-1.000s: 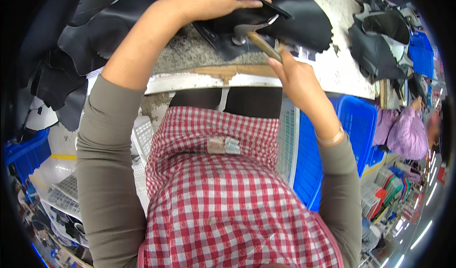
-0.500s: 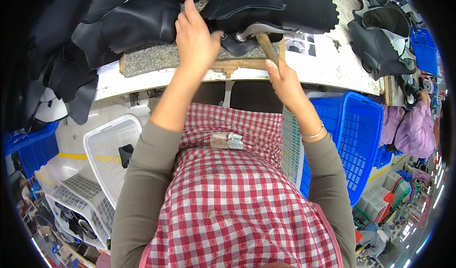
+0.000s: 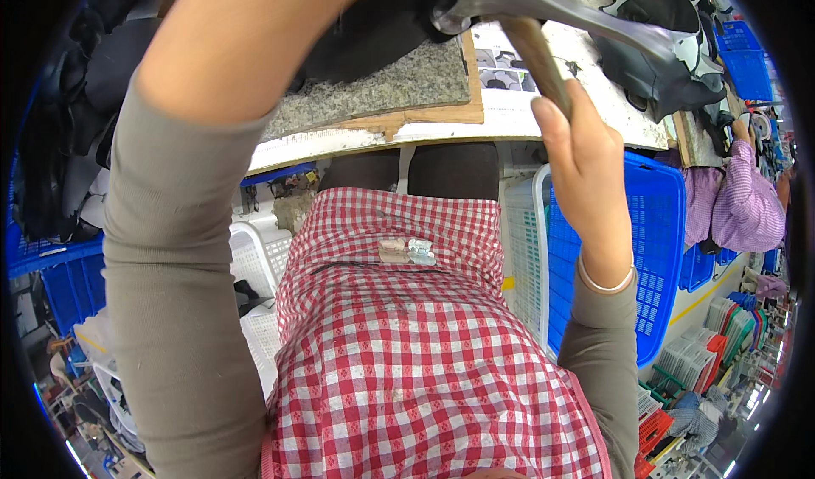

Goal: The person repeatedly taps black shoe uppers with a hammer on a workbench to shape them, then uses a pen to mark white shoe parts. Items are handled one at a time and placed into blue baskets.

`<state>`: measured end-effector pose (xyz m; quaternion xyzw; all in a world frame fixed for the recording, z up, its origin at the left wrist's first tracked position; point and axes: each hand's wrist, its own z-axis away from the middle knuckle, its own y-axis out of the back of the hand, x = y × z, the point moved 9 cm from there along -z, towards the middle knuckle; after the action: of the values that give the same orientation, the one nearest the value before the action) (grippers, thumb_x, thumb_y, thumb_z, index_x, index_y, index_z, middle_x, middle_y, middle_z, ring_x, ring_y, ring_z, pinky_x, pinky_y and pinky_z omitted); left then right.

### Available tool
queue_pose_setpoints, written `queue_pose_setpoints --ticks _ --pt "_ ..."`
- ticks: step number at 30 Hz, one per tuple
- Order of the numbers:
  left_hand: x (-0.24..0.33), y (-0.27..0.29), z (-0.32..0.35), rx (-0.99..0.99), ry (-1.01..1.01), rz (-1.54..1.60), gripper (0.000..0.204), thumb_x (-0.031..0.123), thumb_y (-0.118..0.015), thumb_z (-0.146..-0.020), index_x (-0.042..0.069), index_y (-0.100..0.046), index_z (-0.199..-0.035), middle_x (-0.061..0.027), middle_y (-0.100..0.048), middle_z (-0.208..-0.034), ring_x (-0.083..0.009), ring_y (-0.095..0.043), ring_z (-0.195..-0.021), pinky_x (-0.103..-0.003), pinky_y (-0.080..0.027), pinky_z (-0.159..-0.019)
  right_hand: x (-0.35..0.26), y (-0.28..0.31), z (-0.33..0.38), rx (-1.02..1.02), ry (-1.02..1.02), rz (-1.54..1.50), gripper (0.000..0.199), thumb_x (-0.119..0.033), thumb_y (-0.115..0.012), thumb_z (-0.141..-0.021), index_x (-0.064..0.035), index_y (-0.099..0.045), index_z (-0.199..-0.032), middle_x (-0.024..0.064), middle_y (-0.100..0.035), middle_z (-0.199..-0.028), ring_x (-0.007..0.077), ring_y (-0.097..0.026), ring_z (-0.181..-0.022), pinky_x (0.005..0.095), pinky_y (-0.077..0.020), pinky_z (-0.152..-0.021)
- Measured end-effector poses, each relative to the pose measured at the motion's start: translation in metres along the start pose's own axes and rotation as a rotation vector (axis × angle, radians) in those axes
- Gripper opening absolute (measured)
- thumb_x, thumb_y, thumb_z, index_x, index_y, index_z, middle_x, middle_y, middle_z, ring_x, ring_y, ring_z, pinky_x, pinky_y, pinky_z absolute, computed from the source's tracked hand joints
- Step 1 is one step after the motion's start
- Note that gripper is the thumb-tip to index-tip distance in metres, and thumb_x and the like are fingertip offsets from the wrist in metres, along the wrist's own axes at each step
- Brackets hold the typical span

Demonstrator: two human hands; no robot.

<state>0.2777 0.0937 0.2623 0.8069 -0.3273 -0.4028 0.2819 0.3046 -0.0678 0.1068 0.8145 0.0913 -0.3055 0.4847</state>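
My right hand (image 3: pixel 586 173) is closed round the wooden handle of a hammer (image 3: pixel 536 59), whose long curved metal head is raised over the right part of the bench. My left forearm (image 3: pixel 246 33) reaches up and out through the top edge, so that hand is out of the picture. Beneath the hammer head and beside the forearm is black leather (image 3: pixel 365 38), partly cut off by the top edge. It overhangs a speckled grey stone slab (image 3: pixel 390 93) framed by a wooden strip.
Black leather pieces lie piled at the far left (image 3: pixel 64 169) and on the bench's right (image 3: pixel 658 72). Beside my right arm stand a blue crate (image 3: pixel 654 284) and a white basket (image 3: pixel 525 233). A person in a purple checked shirt (image 3: pixel 747 207) works at the right.
The hammer has risen closer, with my right hand moving right. My left arm has swung up and left, taking its hand out of view. The black leather has shifted, baring more slab.
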Motion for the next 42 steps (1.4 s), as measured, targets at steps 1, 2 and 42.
queue_pose_setpoints --ticks 1,2,42 --pt "0.021 -0.016 -0.008 -0.091 -0.069 -0.011 0.026 0.022 -0.065 -0.086 0.007 -0.079 -0.101 -0.0163 -0.077 -0.101 -0.031 -0.074 -0.098 -0.044 -0.056 -0.085 -0.005 0.0 -0.007 0.058 0.078 0.084 0.034 -0.03 -0.059 -0.106 0.0036 -0.059 -0.101 0.0191 -0.062 -0.064 0.0368 -0.065 -0.057 0.0423 -0.0485 -0.052" --pt "0.036 -0.035 -0.008 -0.197 -0.129 0.017 0.027 0.024 -0.065 -0.088 0.008 -0.08 -0.104 -0.0141 -0.077 -0.104 -0.0282 -0.074 -0.1 -0.043 -0.055 -0.087 0.008 -0.012 -0.013 -0.01 0.0 0.155 0.034 -0.03 -0.059 -0.106 0.0032 -0.058 -0.1 0.0209 -0.063 -0.065 0.0395 -0.065 -0.06 0.0448 -0.0491 -0.053" --pt "-0.004 -0.24 0.205 -0.541 0.349 1.098 0.056 0.032 -0.058 -0.105 0.032 -0.041 -0.158 -0.0171 -0.052 -0.154 -0.038 -0.048 -0.142 -0.043 -0.039 -0.116 0.062 -0.102 -0.053 -0.227 -0.058 0.272 0.041 -0.037 -0.056 -0.107 0.0037 -0.057 -0.1 0.026 -0.064 -0.067 0.0476 -0.067 -0.067 0.0517 -0.0516 -0.057"
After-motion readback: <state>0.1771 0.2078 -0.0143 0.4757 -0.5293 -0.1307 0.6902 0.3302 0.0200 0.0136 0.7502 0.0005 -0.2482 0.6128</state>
